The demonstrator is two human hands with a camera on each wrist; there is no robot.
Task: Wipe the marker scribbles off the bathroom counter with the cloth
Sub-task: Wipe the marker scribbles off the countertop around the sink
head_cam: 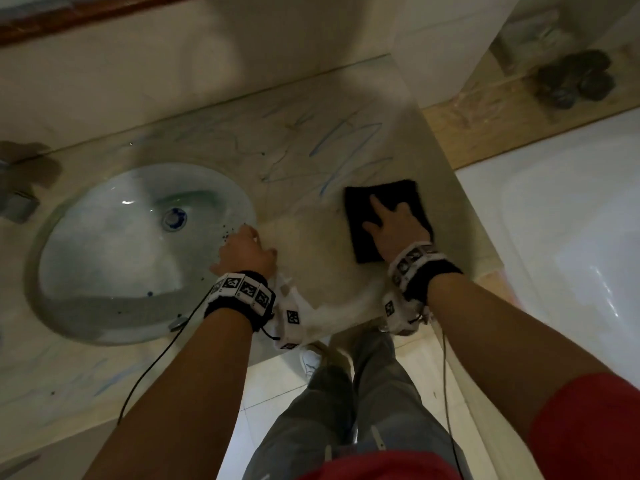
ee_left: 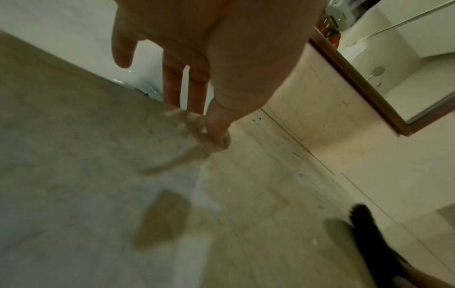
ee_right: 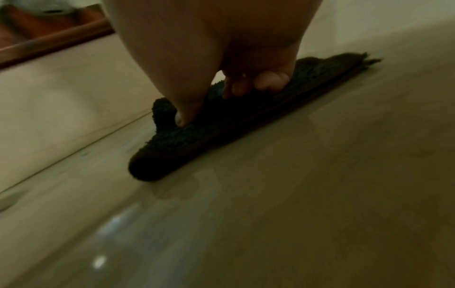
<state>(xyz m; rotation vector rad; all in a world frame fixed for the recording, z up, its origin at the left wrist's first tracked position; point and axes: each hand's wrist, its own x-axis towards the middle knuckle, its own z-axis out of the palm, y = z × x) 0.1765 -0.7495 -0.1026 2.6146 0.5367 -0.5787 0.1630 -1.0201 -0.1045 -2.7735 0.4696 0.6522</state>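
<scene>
The work surface is a beige stone-look bathroom counter (head_cam: pixel 311 282) set against a pale wall. An oval white sink basin (head_cam: pixel 138 244) is recessed into the counter's left half, with a metal drain (head_cam: pixel 174 218) at its centre and small dark specks on its right slope. A wood-framed mirror (ee_left: pixel 369 81) hangs on the wall above the counter. To the right of the counter is a white bathtub (head_cam: pixel 571 237), with a wooden ledge (head_cam: pixel 502 112) behind it. White floor tiles show below the counter's front edge.

Blue marker scribbles (head_cam: pixel 346 147) cover the back right area of the counter, between the basin and the right edge. Fainter blue marks (head_cam: pixel 97 379) lie on the front left area, in front of the basin.

The dark cloth (head_cam: pixel 384 216) lies flat on the counter at the right side, just in front of the scribbles and touching the nearest stroke. The right hand (head_cam: pixel 398 226) rests on top of it, fingers extended and spread, pressing downward; the right wrist view shows the thumb and fingertips (ee_right: pixel 270 79) bearing on the pile.

The left hand (head_cam: pixel 247 251) sits at the basin's right rim, well apart from the cloth. Its thumb tip contacts the counter; its fingers (ee_left: pixel 172 83) hang loosely over the basin edge and hold nothing.
</scene>
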